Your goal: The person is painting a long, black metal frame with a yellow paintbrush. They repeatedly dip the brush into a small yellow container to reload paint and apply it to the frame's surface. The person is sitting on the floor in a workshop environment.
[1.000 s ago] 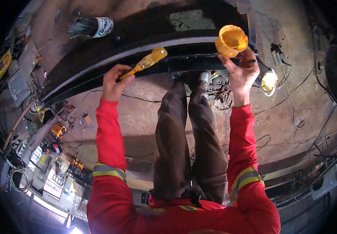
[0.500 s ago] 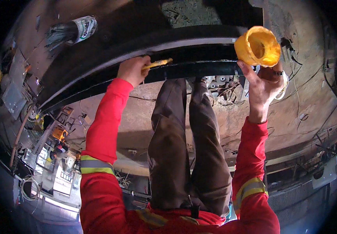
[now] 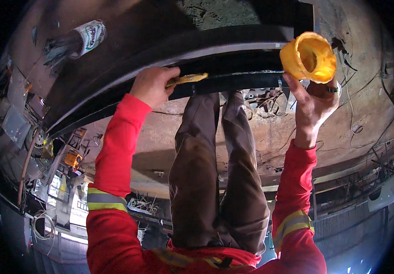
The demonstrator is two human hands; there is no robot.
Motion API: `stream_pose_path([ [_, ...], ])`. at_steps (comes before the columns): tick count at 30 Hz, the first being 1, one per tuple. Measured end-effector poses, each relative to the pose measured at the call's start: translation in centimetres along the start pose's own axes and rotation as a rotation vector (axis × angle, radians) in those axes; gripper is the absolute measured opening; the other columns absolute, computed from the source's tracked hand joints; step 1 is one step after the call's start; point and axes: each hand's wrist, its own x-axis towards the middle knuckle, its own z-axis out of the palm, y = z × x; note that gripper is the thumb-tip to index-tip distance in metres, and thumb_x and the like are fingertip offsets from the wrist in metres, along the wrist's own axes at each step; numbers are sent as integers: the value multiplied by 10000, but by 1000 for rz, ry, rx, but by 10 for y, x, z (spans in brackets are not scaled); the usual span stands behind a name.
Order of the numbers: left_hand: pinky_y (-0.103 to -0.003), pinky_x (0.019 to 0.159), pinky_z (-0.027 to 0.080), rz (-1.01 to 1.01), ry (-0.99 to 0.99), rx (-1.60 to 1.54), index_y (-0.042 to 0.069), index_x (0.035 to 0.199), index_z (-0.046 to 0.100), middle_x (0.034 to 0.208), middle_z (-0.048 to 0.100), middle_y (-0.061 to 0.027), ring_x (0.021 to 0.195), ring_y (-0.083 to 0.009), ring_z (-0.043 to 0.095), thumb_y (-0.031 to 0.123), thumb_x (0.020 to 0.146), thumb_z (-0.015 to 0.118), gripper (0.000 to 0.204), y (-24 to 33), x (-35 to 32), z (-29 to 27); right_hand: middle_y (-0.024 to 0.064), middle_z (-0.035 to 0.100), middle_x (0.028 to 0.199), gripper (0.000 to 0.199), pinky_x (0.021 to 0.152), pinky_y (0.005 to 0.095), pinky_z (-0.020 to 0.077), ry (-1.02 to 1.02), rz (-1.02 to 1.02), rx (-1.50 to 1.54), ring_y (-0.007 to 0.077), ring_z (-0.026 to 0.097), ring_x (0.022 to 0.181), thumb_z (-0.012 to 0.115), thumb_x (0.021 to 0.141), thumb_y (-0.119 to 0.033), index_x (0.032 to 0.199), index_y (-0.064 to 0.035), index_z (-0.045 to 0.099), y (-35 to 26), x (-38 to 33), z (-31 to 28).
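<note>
My left hand (image 3: 153, 86) is closed around a thin yellow stick-like tool (image 3: 192, 78). The tool points right, over a long black metal beam (image 3: 238, 82) in front of my legs; I cannot tell whether its tip touches the beam. On the right, my right hand (image 3: 313, 105) grips a yellow plastic cup (image 3: 297, 61) from below, near the beam's right part. The cup has a ragged rim, and its opening faces me. What lies at its bottom is not clear.
A printed white tub (image 3: 91, 37) with several thin rods stands at the upper left. Cables (image 3: 354, 118) trail over the floor on the right. Metal parts (image 3: 265, 98) lie beyond my feet, below the beam. An orange machine (image 3: 73, 159) and other workshop gear are at the left.
The yellow tool's tip has moved slightly right and down along the beam, and the tool has turned flatter. My right hand has shifted the cup slightly right.
</note>
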Motion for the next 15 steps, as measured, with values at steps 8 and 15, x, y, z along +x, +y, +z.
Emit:
stream_pose_path([
  [8, -358, 667, 550, 247, 140, 470, 139, 923, 696, 957, 615, -62, 874, -219, 622, 141, 788, 655, 141, 22, -5, 34, 95, 652, 1155, 662, 978, 337, 478, -41, 7, -88, 180, 623, 1072, 889, 635, 5, 1226, 28, 590, -1, -6, 6],
  [15, -389, 686, 546, 309, 55, 341, 121, 931, 653, 916, 634, -82, 866, -265, 641, 99, 785, 665, 149, 0, -14, -12, 96, 654, 1152, 681, 970, 328, 481, -45, 19, -115, 183, 622, 1073, 896, 633, -9, 1236, 33, 583, 0, -10, 2],
])
